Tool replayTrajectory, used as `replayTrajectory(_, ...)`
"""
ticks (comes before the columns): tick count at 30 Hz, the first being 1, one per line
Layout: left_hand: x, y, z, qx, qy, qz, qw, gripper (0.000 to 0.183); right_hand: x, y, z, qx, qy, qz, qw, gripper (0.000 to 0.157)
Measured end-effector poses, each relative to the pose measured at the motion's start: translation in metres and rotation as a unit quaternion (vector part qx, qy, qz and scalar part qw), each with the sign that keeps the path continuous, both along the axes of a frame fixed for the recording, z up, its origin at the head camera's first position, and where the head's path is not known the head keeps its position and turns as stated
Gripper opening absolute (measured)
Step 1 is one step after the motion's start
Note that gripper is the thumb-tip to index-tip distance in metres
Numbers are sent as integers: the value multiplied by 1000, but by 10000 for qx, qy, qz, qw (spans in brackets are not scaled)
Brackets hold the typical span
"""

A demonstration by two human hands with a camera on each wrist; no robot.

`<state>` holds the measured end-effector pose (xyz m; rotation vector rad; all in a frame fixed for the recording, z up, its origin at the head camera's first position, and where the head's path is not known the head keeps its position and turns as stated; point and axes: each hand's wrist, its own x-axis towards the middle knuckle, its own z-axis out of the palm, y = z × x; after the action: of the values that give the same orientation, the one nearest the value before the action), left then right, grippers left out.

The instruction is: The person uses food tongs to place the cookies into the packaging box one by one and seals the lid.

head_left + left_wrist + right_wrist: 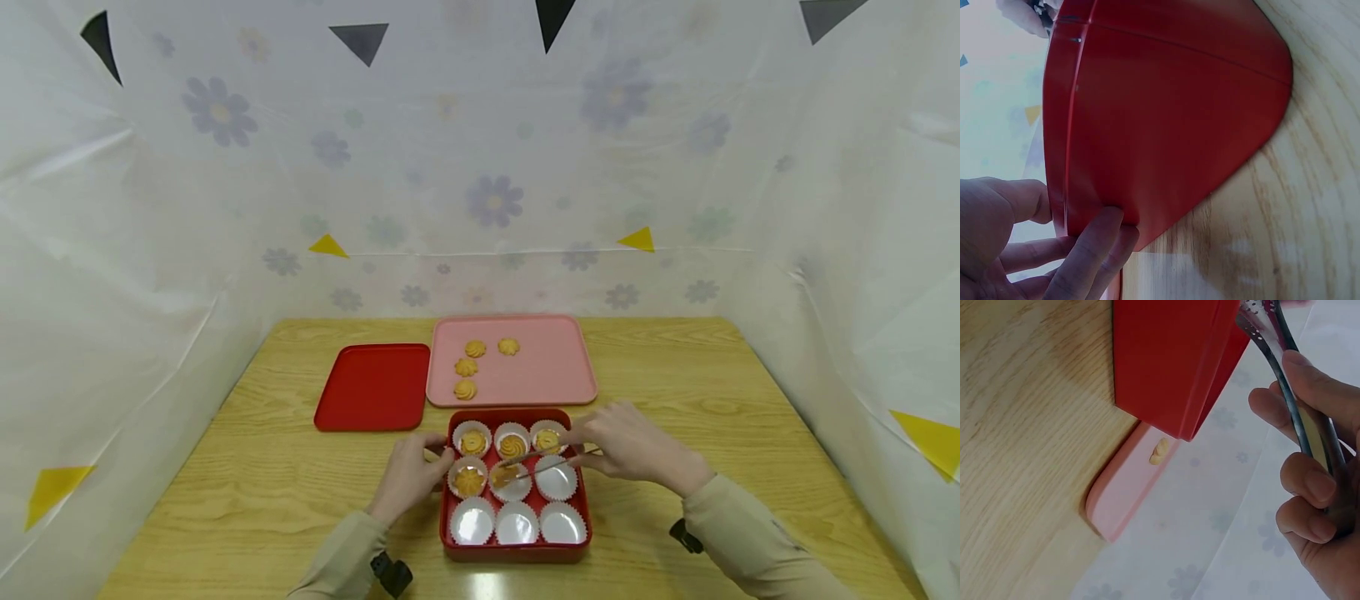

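A red box [447, 533] holds rows of white paper cups. Butter cookies sit in the back-row cups and in the middle-left cup [469, 482]; the front cups show bare shiny bottoms. My right hand [626, 446] grips metal tongs [1291, 394] over the box's right side. In the head view, the tongs' tips are at a cookie [504, 476] in the centre cup; whether it is pinched or resting there I cannot tell. At the box's back-left corner, my left hand [412, 472] holds the wall, fingers [1094, 250] against its outer face.
Behind the box lies a pink tray [551, 367] with several cookies [466, 367] toward its left side. Left of it is a flat red tray [378, 387]. The wooden table [255, 500] is bordered by hanging flowered sheeting at the back and sides.
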<state>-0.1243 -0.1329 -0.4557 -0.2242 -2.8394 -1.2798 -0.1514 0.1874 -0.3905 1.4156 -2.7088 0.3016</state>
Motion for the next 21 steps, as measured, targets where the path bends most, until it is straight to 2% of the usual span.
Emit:
replayTrajectory(4, 0, 0, 1, -1, 19, -3, 10000, 23, 3, 2, 5, 75, -61, 8, 10000, 18)
replayTrajectory(9, 0, 0, 1, -46, 82, -1, 10000, 22, 7, 3, 11, 122, -94, 105, 9998, 16)
replayTrajectory(21, 1, 0, 1, -7, 33, 37, 10000, 23, 9, 3, 11, 248, 3, 67, 9997, 15)
